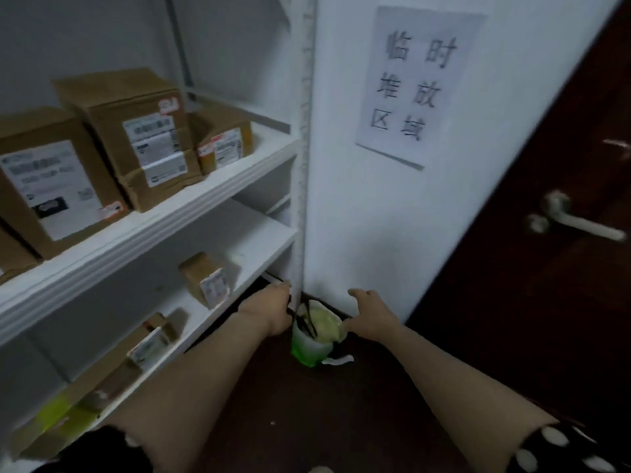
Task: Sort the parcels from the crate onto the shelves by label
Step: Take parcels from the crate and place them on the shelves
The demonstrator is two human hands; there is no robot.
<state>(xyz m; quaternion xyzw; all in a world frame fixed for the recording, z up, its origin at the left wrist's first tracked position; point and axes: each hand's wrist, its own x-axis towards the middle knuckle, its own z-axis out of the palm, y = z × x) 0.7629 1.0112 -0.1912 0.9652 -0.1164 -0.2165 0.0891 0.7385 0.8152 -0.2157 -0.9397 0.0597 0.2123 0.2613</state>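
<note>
Both bare forearms reach down to the foot of the white corner post (302, 199) of the shelving.

A green and white bag (309, 349) stands on the dark floor (307, 421), touching the foot of the post, in the angle between the post and the white wall. Its mouth is open, and pale contents and dark straps show inside.

The left hand (269, 310) is at the bag's rim on the side next to the post, knuckles up. Its fingers are blurred against the post, so I cannot tell whether they grip a strap or only touch. The right hand (370, 315) is on the side of the bag away from the post. Its fingers are spread and pointing forward, one edge of the hand rests against the rim, and I see nothing pinched.

Left of the post, the upper shelf (205, 199) carries brown cardboard boxes (136, 131) with their labels facing out. The lower shelf (259, 240) carries small parcels (208, 281), one near the post and the others further left. I find every label too blurred to read.

Right of the post, a paper sign (416, 83) with large printed characters is fixed to the wall. Beyond it is a dark door (546, 302) with a metal handle (577, 221).
</note>
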